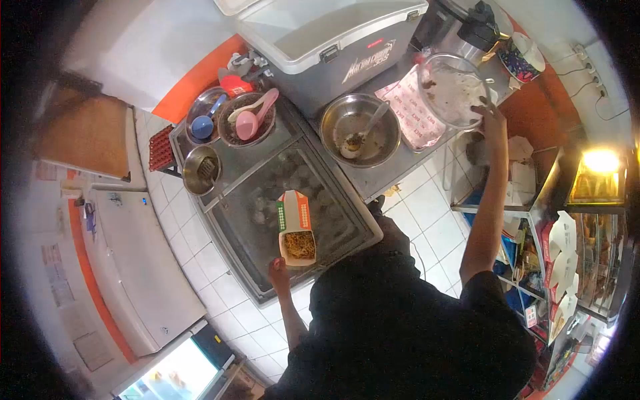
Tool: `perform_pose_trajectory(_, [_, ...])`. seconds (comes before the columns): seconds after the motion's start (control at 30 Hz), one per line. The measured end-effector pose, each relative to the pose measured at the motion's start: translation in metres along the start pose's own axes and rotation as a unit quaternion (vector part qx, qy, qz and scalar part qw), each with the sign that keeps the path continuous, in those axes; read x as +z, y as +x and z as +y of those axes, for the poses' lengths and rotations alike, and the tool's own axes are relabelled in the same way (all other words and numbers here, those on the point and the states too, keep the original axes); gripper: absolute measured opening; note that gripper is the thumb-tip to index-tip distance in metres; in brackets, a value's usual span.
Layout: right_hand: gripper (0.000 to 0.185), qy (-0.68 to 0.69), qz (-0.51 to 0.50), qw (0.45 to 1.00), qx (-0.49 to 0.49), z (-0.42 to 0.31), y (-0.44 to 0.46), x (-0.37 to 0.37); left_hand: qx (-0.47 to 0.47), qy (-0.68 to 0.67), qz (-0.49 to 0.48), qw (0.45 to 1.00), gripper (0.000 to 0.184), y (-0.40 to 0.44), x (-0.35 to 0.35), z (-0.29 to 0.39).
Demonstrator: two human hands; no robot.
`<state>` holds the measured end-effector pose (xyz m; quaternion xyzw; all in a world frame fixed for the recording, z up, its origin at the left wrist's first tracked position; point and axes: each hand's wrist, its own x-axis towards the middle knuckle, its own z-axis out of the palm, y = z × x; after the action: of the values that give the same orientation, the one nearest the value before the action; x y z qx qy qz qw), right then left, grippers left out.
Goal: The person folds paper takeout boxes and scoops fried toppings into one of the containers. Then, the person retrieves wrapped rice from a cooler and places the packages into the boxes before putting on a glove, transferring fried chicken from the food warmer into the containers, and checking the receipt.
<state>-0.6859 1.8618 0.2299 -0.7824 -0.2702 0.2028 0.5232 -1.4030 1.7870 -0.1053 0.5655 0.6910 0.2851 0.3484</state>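
Note:
My right hand (490,110) is stretched out to the far right, its fingers on the rim of a clear round plastic bowl (453,90) with brown bits stuck inside. Under part of that bowl lies a stack of red-and-white printed paper (413,110). My left hand (279,271) is closed beside the lower left corner of an open paper food box (297,248). Noodles fill the box, and its green and orange lid stands folded back. A small reddish spot shows at the left fingers; what it is cannot be made out.
A steel bowl (333,137) with a spoon sits beside the paper. Bowls with a pink ladle (248,124) and a blue ladle (201,127) stand on the glass-topped freezer (273,200). Behind is a grey cooler (340,60); at right, a lit display case (593,193) and stacked boxes (559,267).

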Motion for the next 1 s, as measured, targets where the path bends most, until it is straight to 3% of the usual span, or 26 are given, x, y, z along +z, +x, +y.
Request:
perform_pose_trajectory(0.07, [0.039,-0.007,-0.012,1.0,-0.002,-0.009,-0.003,-0.02,-0.129,-0.075,-0.001,0.989,0.036,-0.001,-0.003,0.021])
perform_pose_trajectory(0.1, [0.039,-0.008,-0.009,1.0,0.001,-0.013,-0.009,-0.021,-0.129,-0.073,-0.005,0.989,0.036,0.002,-0.004,0.019])
perform_pose_trajectory(0.17, [0.046,0.064,0.028,0.997,0.032,-0.021,-0.021,-0.014,-0.01,-0.028,-0.059,0.998,0.037,0.012,-0.007,0.015])
perform_pose_trajectory(0.2, [0.038,0.026,0.039,0.998,0.032,-0.03,-0.03,-0.009,-0.01,-0.025,-0.061,0.998,0.037,0.014,-0.009,0.014])
perform_pose_trajectory(0.3, [0.038,0.062,-0.004,0.998,0.015,-0.002,-0.03,0.002,0.093,0.012,-0.094,0.991,0.037,0.02,-0.008,0.036])
perform_pose_trajectory(0.33, [0.038,0.017,-0.011,1.0,0.013,0.0,-0.034,0.007,-0.072,-0.073,-0.105,0.989,0.037,0.021,-0.016,0.082])
perform_pose_trajectory(0.37, [0.038,0.017,-0.013,1.0,0.012,0.001,-0.036,0.013,-0.234,-0.156,-0.112,0.953,0.036,0.02,-0.02,0.109])
perform_pose_trajectory(0.43, [0.037,-0.031,-0.049,0.997,0.054,0.006,-0.039,0.025,-0.232,-0.185,-0.105,0.949,0.034,0.017,-0.019,0.107])
perform_pose_trajectory(0.47, [0.039,-0.041,-0.02,0.999,0.014,0.01,-0.042,0.036,-0.23,-0.214,-0.1,0.944,0.032,0.016,-0.019,0.104])
perform_pose_trajectory(0.57, [0.042,-0.006,-0.034,0.998,0.053,0.014,-0.047,0.051,-0.183,-0.256,-0.114,0.942,0.032,0.009,-0.022,0.099])
perform_pose_trajectory(0.67, [0.045,-0.019,-0.065,0.998,0.019,0.023,-0.041,0.056,-0.176,-0.286,-0.091,0.937,0.033,0.0,-0.018,0.101])
perform_pose_trajectory(0.77, [0.045,-0.026,-0.071,0.997,0.028,0.024,-0.04,0.066,-0.201,-0.213,-0.088,0.952,0.035,0.002,-0.014,0.097])
perform_pose_trajectory(0.87, [0.046,0.005,-0.079,0.997,-0.019,0.072,-0.017,0.08,-0.18,-0.188,-0.114,0.959,0.037,0.003,-0.015,0.096])
perform_pose_trajectory(1.0, [0.046,0.047,-0.115,0.992,0.026,0.089,-0.012,0.112,-0.172,-0.22,-0.126,0.952,0.039,0.008,-0.004,0.079])
